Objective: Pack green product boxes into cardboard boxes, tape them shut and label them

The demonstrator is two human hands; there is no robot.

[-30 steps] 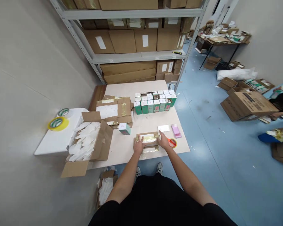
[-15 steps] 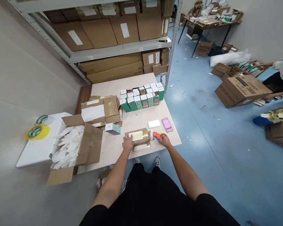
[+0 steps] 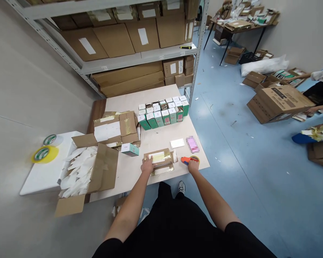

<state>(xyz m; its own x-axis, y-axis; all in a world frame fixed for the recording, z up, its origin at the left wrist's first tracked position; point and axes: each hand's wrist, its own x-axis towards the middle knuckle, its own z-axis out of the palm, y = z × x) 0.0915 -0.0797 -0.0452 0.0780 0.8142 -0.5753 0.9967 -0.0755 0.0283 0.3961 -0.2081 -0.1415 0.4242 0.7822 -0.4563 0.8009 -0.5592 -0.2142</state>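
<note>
A small taped cardboard box (image 3: 161, 156) lies near the front edge of the table, with a white label and shiny tape on top. My left hand (image 3: 147, 165) grips its left end, fingers over the top. To its right, my right hand (image 3: 193, 166) is closed round an orange tape dispenser (image 3: 185, 159) with a yellow roll. The dispenser is apart from the box. A flattened cardboard piece (image 3: 163, 169) with a white label lies against the near side of the box. Behind are a white card (image 3: 177, 143) and a blurred pink item (image 3: 192, 144).
Several green-and-white cartons (image 3: 164, 113) stand in rows at the back. A single carton (image 3: 130, 149) and flattened cardboard (image 3: 115, 129) lie left. An open box (image 3: 103, 172) holds white paper strips; tape rolls (image 3: 44, 154) sit beyond. A shelf (image 3: 140, 59) rises behind. Another person (image 3: 321, 89) is far right.
My right hand has drawn the tape dispenser away from the right end of the box, rightward and slightly toward me. My left hand stays on the box.
</note>
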